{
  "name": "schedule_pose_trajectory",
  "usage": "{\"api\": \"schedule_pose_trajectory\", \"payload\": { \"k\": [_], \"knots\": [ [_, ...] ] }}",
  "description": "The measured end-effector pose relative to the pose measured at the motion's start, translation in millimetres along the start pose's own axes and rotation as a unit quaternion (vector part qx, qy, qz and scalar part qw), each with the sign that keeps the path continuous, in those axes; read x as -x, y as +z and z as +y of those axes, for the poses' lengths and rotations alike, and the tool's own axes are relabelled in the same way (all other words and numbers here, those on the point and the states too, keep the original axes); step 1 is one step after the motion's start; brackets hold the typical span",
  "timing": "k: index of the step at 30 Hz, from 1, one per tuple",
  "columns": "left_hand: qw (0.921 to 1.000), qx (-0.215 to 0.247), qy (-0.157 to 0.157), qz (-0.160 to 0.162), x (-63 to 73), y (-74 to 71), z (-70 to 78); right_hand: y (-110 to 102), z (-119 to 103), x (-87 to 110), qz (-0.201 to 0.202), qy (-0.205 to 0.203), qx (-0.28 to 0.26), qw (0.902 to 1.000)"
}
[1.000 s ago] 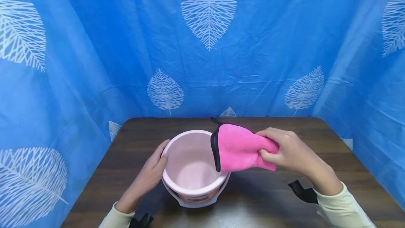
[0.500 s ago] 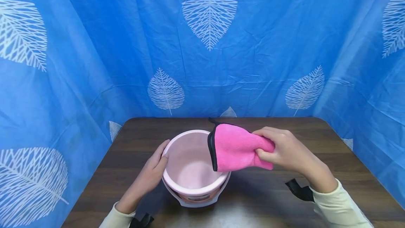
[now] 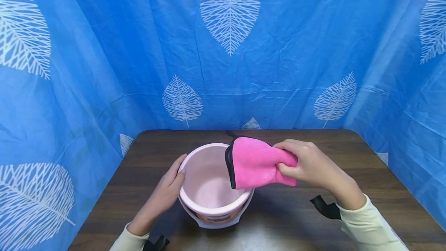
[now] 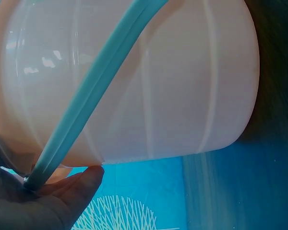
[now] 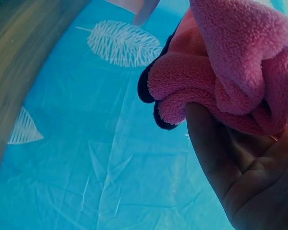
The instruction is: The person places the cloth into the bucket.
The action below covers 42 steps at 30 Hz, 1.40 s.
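A pale pink bucket (image 3: 209,177) stands upright on the table, its inside bare where it shows. On its left rim my left hand (image 3: 169,184) keeps a grip, thumb over the edge and fingers along the outside. The left wrist view has the bucket's ribbed wall (image 4: 177,86) with its handle (image 4: 93,96) slanting down across it. My right hand (image 3: 308,164) pinches a folded pink cloth (image 3: 258,164) with black edging, held out level so its left end overlaps the bucket's right rim. Up close, the cloth's thick folds (image 5: 230,72) bunch above my right fingers.
The dark wooden table (image 3: 146,154) reaches back to a blue curtain (image 3: 278,49) printed with white leaves, which also hangs at both sides. Black straps (image 3: 325,207) dangle near the wrists.
My right hand has drifted slightly left, carrying the pink cloth farther over the bucket's opening. The left hand and the bucket stay in place.
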<state>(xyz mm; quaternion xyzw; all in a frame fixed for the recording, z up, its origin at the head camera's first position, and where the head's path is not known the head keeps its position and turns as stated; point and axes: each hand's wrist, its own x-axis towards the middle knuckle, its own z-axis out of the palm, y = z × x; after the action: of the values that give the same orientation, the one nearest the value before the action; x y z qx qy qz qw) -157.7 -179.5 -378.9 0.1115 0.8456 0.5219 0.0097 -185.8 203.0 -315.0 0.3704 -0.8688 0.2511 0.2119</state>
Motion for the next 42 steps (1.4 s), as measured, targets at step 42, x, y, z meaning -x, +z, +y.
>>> {"api": "schedule_pose_trajectory", "payload": {
  "k": [42],
  "knots": [
    [0.9999,-0.003,0.010,0.007,-0.1,-1.0,-3.2,14,-20,-24.1,-0.071,0.005,0.028,0.9971]
  ]
}}
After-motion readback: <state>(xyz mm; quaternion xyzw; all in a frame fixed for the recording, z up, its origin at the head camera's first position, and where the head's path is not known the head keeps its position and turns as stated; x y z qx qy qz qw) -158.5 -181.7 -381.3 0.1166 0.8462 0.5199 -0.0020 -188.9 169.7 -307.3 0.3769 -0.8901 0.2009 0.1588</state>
